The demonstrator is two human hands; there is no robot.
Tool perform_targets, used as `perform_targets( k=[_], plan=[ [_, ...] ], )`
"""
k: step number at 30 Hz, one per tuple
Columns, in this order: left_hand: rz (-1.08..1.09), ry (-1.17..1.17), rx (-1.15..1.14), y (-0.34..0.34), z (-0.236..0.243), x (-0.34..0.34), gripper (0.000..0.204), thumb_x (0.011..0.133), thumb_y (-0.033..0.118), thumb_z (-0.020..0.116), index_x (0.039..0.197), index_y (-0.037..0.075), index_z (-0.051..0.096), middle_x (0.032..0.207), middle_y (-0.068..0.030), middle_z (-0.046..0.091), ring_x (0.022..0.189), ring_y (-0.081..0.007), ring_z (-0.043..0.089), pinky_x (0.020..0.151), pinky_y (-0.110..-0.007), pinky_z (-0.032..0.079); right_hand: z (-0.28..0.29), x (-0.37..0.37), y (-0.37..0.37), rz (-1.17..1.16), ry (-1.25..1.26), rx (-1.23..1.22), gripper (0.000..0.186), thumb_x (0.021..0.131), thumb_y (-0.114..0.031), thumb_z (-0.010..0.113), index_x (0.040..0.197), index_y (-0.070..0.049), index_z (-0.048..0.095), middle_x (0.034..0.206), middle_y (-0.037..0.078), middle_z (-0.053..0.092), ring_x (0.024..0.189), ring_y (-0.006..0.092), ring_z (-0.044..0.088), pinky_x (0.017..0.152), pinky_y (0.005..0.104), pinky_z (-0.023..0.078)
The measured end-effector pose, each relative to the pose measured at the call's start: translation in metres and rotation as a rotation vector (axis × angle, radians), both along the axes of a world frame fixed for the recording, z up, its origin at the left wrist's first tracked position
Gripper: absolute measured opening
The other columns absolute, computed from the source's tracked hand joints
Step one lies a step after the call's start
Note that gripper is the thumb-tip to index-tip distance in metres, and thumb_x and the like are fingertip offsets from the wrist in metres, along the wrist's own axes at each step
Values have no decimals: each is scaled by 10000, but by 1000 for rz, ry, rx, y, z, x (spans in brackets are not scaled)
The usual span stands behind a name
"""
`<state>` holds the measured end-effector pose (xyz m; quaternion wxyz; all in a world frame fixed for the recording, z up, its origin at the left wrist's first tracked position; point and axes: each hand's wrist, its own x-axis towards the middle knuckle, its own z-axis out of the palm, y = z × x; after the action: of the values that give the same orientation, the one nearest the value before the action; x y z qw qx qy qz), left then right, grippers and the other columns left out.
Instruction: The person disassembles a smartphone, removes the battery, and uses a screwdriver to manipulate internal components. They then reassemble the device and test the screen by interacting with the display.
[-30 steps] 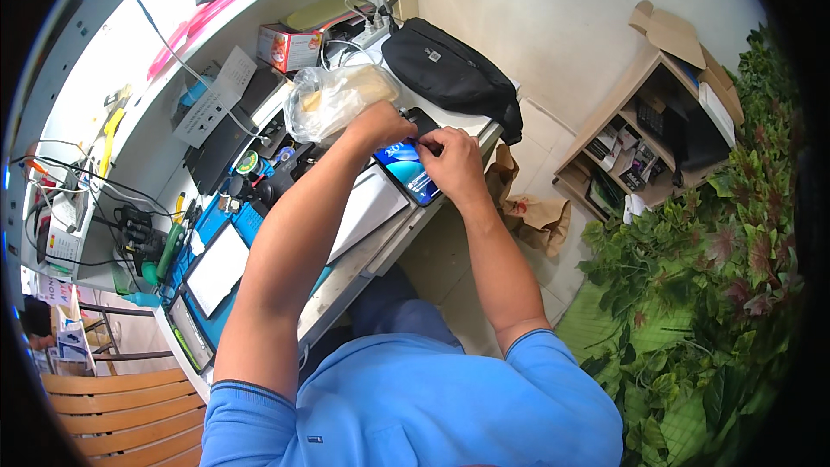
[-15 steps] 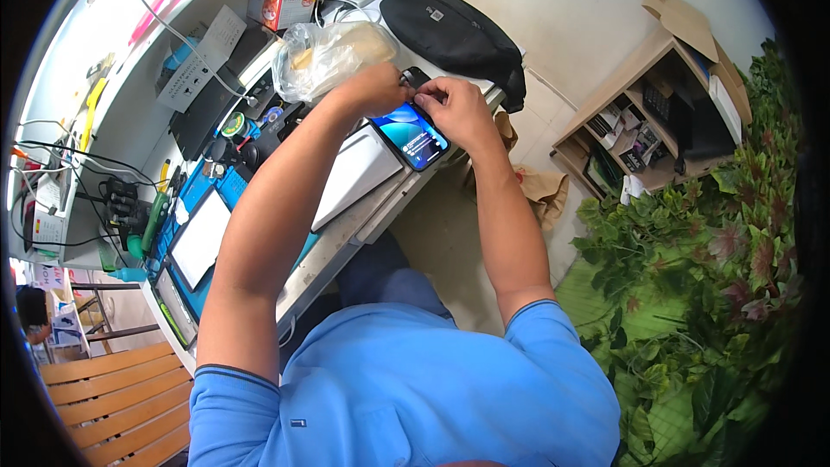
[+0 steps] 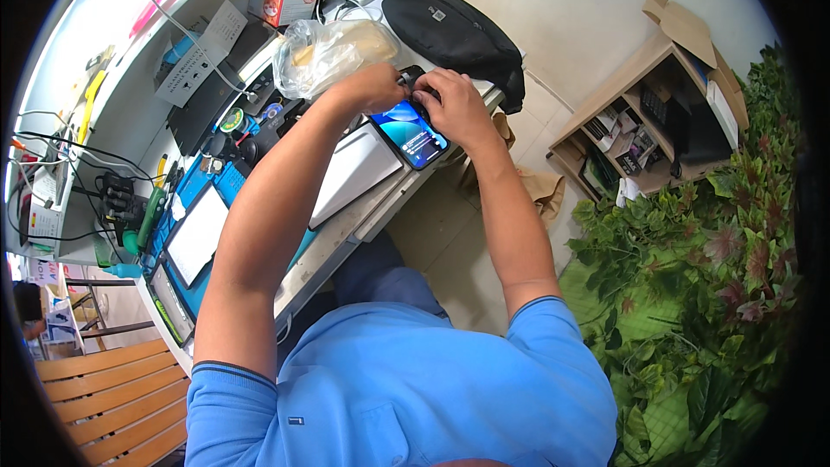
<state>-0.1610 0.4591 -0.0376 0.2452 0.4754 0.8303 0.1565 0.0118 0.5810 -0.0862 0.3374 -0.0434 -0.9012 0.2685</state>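
Note:
A smartphone (image 3: 405,135) with a lit blue screen lies at the desk's front edge. My left hand (image 3: 374,86) is at its top end, fingers curled and pinched. Opposite it, my right hand (image 3: 451,105) also pinches at that top end, thumb tucked beside the fingertips. What sits between the fingertips is too small and hidden to make out. Just behind my hands is a clear plastic bag (image 3: 307,47) with something pale yellow inside. A white board-like item (image 3: 350,177) lies left of the phone.
A black bag (image 3: 454,35), a patterned box (image 3: 281,2), cables, tools and a blue mat (image 3: 199,290) crowd the desk. At right stand a wooden shelf unit (image 3: 605,125) and leafy plants (image 3: 692,294). A wooden slatted chair (image 3: 112,398) is lower left, a person's head (image 3: 28,307) beyond.
The whole view has shifted, so desk and hands sit higher in the picture than a second ago. Both hands remain at the phone's top, with the right fingers slightly repositioned.

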Motion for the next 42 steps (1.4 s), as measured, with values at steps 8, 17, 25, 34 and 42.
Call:
perform_targets(
  k=[8, 17, 25, 34, 42],
  plan=[
    [92, -154, 27, 0, -9, 2, 239, 917, 286, 874, 985, 64, 820, 769, -61, 721, 656, -151, 618, 600, -349, 485, -3, 4, 3, 10, 67, 260, 65, 957, -66, 766, 984, -30, 718, 977, 97, 719, 961, 320, 670, 861, 446, 466],
    [204, -385, 165, -1, -21, 2, 150, 902, 199, 880, 933, 83, 791, 738, 9, 667, 603, -100, 563, 525, -289, 426, 0, 6, 5, 38, 98, 335, 86, 924, -65, 787, 939, -28, 711, 916, 117, 706, 913, 328, 673, 859, 454, 489],
    [152, -315, 190, -4, -24, 2, 169, 902, 201, 864, 978, 62, 807, 778, -11, 713, 649, -116, 605, 564, -306, 461, 1, 5, 10, 112, 87, 365, 95, 884, -47, 787, 921, -18, 704, 883, 135, 699, 883, 335, 682, 845, 449, 504],
    [55, -161, 190, -7, -27, -3, 303, 835, 312, 840, 978, 46, 856, 879, -201, 804, 813, -301, 757, 815, -425, 589, -2, 3, 6, 133, 101, 331, 80, 876, -36, 774, 917, -14, 708, 881, 151, 708, 880, 346, 687, 838, 453, 505],
    [37, -123, 185, -9, -20, 2, 318, 852, 321, 827, 971, 27, 847, 895, -235, 795, 819, -341, 756, 829, -452, 588, -3, 2, 6, 133, 111, 281, 64, 875, -40, 768, 901, -8, 719, 872, 155, 718, 874, 356, 702, 842, 461, 518]
  ],
)
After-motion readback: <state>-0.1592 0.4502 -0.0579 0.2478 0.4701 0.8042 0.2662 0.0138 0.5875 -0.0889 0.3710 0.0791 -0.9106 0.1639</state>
